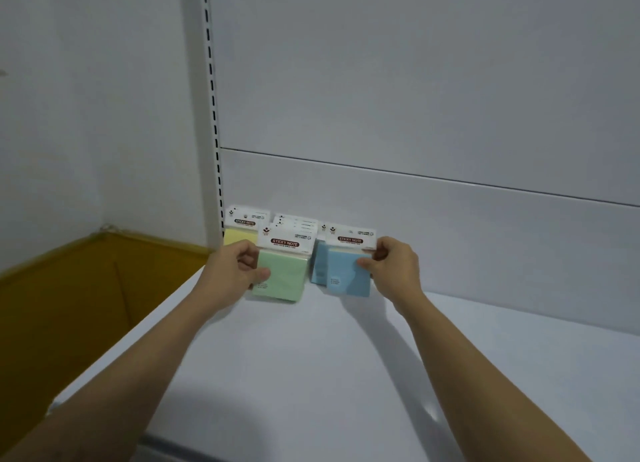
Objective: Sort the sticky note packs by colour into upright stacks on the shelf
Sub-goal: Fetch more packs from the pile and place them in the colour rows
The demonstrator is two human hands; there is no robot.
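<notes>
Blue packs (347, 271) number two, yellow pack (234, 236) one; left hand (232, 268) pinches green pack (284, 276).

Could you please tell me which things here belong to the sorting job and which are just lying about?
Job: green pack, held by the left hand; blue pack, pinched by the right hand; yellow pack behind; shelf.
Just there: slotted upright; back panel; brown surface at left.
</notes>
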